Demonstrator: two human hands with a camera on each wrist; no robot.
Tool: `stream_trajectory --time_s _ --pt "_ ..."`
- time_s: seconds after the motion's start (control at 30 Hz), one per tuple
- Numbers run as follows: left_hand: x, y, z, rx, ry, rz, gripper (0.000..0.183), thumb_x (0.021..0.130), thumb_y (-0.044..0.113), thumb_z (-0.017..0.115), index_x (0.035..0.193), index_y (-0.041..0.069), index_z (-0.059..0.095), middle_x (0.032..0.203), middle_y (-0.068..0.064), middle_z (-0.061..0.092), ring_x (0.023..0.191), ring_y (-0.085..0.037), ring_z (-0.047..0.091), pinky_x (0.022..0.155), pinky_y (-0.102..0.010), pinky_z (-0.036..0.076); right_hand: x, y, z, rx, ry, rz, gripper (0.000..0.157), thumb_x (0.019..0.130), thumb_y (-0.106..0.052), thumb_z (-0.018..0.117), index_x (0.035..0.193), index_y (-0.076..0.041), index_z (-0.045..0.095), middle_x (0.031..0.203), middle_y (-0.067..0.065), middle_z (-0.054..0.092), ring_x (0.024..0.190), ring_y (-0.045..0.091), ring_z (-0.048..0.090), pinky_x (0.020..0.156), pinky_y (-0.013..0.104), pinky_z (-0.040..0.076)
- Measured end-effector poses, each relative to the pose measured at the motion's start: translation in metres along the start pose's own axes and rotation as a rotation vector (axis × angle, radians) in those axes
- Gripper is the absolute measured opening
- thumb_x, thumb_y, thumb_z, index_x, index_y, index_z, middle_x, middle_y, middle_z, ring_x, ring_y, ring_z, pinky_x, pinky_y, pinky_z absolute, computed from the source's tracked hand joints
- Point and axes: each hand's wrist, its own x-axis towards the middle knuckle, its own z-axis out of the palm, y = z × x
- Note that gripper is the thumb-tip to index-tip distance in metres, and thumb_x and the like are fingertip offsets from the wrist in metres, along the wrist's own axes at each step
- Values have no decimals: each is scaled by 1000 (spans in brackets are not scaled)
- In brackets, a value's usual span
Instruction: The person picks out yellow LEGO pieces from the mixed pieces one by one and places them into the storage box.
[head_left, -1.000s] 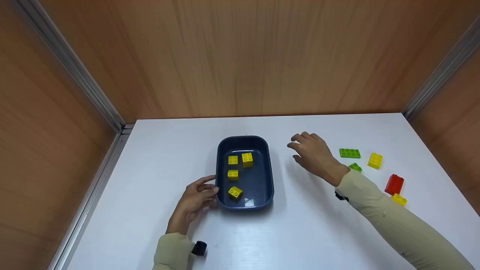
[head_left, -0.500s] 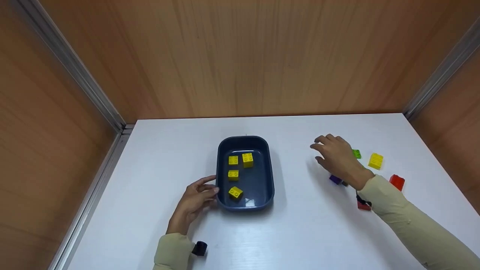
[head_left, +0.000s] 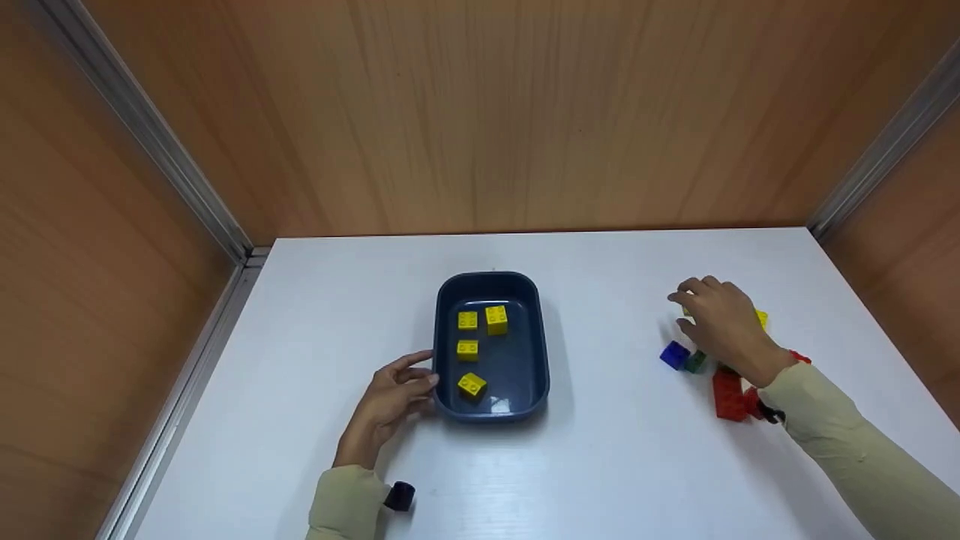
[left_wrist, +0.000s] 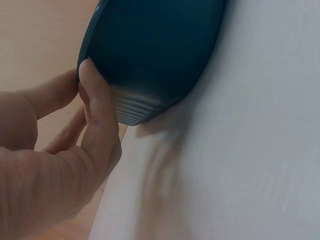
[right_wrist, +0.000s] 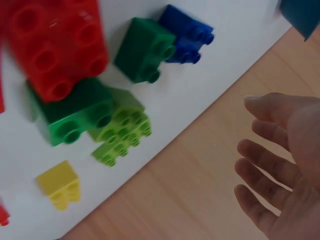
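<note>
My left hand [head_left: 386,397] holds the left side of a dark blue tray [head_left: 543,352], thumb [left_wrist: 95,90] at the rim and fingers against the outer wall. Several yellow bricks [head_left: 496,320] lie inside the tray. My right hand [head_left: 724,326] hovers over loose toy bricks on the right, fingers apart and nothing in them. Around it are a blue brick [head_left: 675,355], a dark green brick [head_left: 695,362], and a red brick [head_left: 728,395]. Light green bricks [right_wrist: 122,132] and a yellow brick [right_wrist: 59,182] show in the right wrist view; the hand partly hides them in the head view.
The white table [head_left: 600,465] meets a wooden panel [head_left: 525,112] at the back, with more panels [head_left: 97,262] at both sides. A small black object [head_left: 400,496] is at the left wrist. Another red brick [head_left: 753,403] shows beside the right sleeve [head_left: 847,435].
My right hand has moved rightward from beside the tray to over the loose bricks, uncovering the blue, dark green and red ones. The left hand and tray stay in place.
</note>
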Motion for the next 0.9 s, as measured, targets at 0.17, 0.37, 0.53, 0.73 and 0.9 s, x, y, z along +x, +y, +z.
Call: stream_trajectory --time_s 0.17,0.37,0.53,0.73,0.9 --pt "-1 1 0 0 4 -6 48 97 0 73 144 5 63 119 -16 65 87 -21 69 79 -36 61 -9 14 -2 1 -20 57 47 81 -7 90 124 1 73 124 26 68 112 47 65 95 64 56" --pt "0 1 0 -3 1 -4 48 98 0 72 144 5 63 118 -16 65 87 -20 69 79 -34 61 -19 31 -1 0 -2 85 50 78 -4 91 124 3 73 123 29 68 110 50 66 94 66 56" --pt "2 0 -1 -8 -1 1 47 98 -1 72 144 5 63 117 -15 65 87 -20 69 79 -34 61 -25 44 0 -27 -27 100 50 79 -4 91 124 5 72 122 31 68 106 50 66 92 66 56" --pt "2 1 0 15 11 2 47 98 -1 71 144 5 63 118 -16 66 88 -21 69 79 -33 60 -30 55 3 -37 -101 153 51 82 -7 89 127 7 68 123 33 66 107 51 64 93 67 55" --pt "2 1 0 11 16 0 47 98 -1 71 144 4 63 118 -17 66 88 -21 68 80 -34 60 -32 65 4 -40 -151 187 55 82 -7 88 130 8 66 124 34 65 107 52 62 95 69 53"
